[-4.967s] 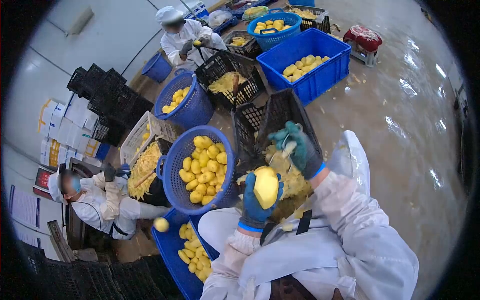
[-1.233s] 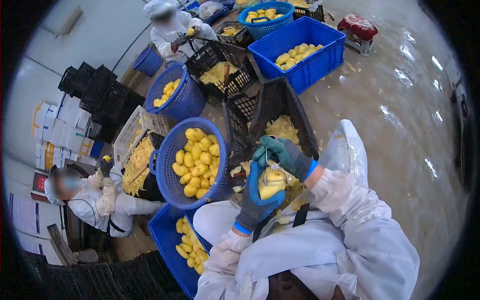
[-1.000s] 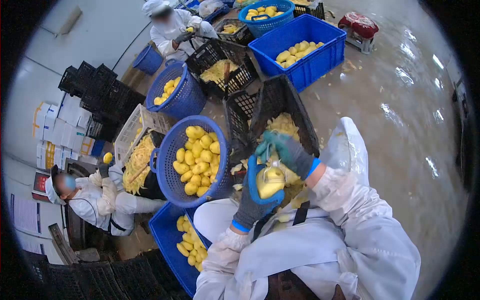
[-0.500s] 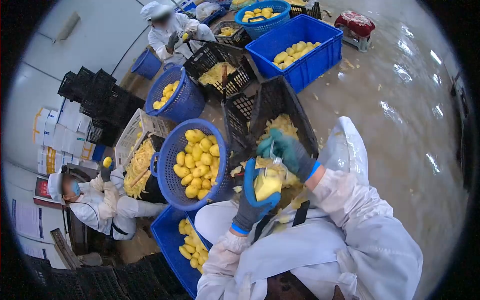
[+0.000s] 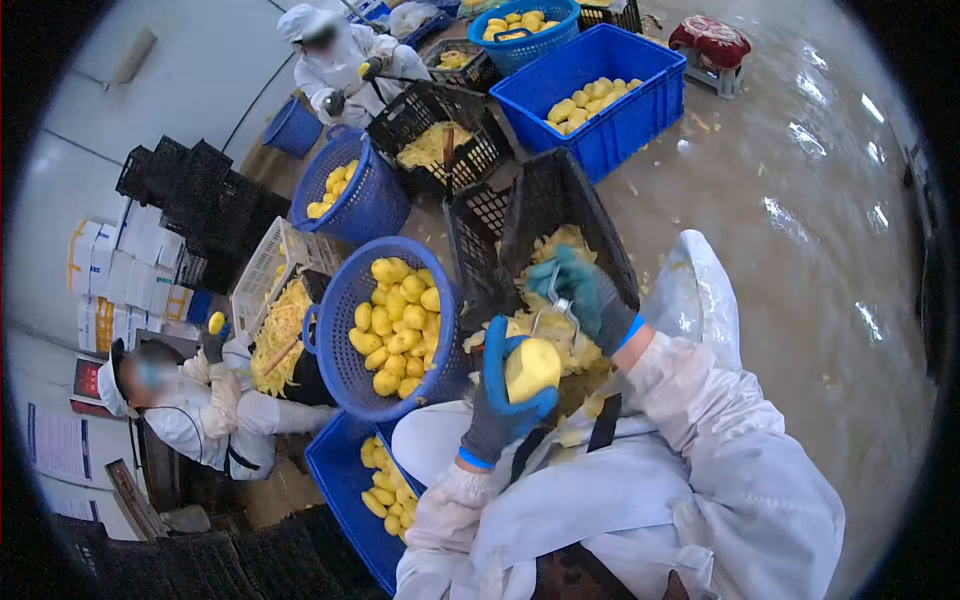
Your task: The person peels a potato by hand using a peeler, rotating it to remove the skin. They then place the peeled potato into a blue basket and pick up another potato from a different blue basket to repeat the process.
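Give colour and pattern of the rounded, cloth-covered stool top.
Cloth-covered stool top: dark red with a whitish pattern; best seen in the head view.

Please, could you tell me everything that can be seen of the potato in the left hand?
The potato is pale yellow, rounded and blocky, with a smooth, broad face turned up; no skin shows there. The gloved left hand cups it, hiding its underside. The peeler in the right hand is close; contact is unclear.
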The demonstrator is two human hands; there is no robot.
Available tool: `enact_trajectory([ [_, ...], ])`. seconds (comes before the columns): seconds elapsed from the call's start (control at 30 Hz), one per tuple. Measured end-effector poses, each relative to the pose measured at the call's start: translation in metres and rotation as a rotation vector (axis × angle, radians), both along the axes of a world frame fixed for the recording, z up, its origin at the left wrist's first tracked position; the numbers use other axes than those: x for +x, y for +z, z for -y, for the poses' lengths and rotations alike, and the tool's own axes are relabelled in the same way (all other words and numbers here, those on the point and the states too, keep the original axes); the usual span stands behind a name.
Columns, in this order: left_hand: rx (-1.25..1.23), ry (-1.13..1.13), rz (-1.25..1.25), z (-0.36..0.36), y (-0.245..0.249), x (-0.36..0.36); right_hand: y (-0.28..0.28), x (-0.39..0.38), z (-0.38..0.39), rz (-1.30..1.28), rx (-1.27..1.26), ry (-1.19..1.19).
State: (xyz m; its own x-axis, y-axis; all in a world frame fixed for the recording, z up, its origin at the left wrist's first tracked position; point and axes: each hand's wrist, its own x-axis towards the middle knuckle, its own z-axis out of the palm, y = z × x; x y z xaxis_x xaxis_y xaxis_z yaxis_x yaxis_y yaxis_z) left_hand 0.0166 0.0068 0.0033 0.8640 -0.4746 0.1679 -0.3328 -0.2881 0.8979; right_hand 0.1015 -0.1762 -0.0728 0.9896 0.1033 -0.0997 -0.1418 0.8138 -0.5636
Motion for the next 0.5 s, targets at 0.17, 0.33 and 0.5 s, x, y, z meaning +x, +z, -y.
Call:
enact_trajectory([
  [0.17,0.07,-0.006,0.102,-0.004,-0.003,0.001,-0.026,0.014,0.009,-0.093,-0.186,0.004],
  [0.33,0.001,0.003,0.024,0.003,0.004,0.001,-0.023,-0.005,-0.017,-0.06,-0.34,0.092],
  [0.5,0.229,0.029,0.322,0.0,0.01,-0.001,-0.008,0.001,0.006,-0.17,0.057,-0.052],
])
